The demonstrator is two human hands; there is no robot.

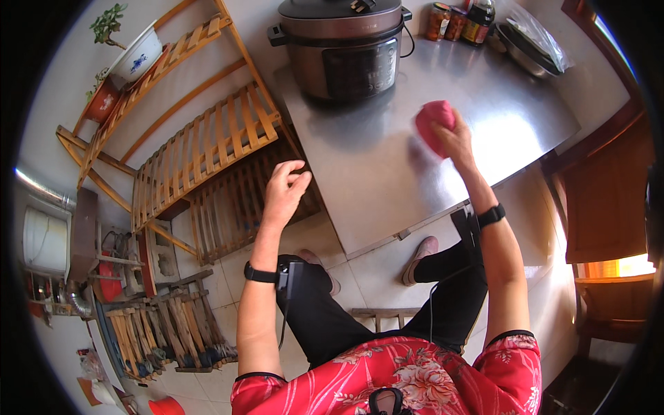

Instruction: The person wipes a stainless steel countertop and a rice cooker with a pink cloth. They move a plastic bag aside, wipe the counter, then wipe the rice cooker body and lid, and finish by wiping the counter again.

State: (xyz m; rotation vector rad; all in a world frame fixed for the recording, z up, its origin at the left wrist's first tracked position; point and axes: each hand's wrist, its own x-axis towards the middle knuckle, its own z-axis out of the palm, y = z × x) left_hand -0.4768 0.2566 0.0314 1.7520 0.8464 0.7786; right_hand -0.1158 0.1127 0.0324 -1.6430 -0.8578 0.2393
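Observation:
My right hand [457, 139] grips a bunched pink-red cloth [433, 127] over the stainless-steel tabletop [353, 207]. The cloth is slightly blurred, and I cannot tell whether it touches the metal. Off the table's left edge, my left hand [285, 192] is raised in the air with its fingers curled and apart, holding nothing. Beyond both hands, a large electric cooker [345, 57] with a dark control panel stands on the far left part of the table.
Jars [439, 22], a dark bottle [478, 23] and a pan under clear plastic [529, 49] line the table's back right. Left of the table rises a slatted wooden rack [207, 140] with potted plants [136, 54]. Folded wooden stools [171, 327] lean at lower left.

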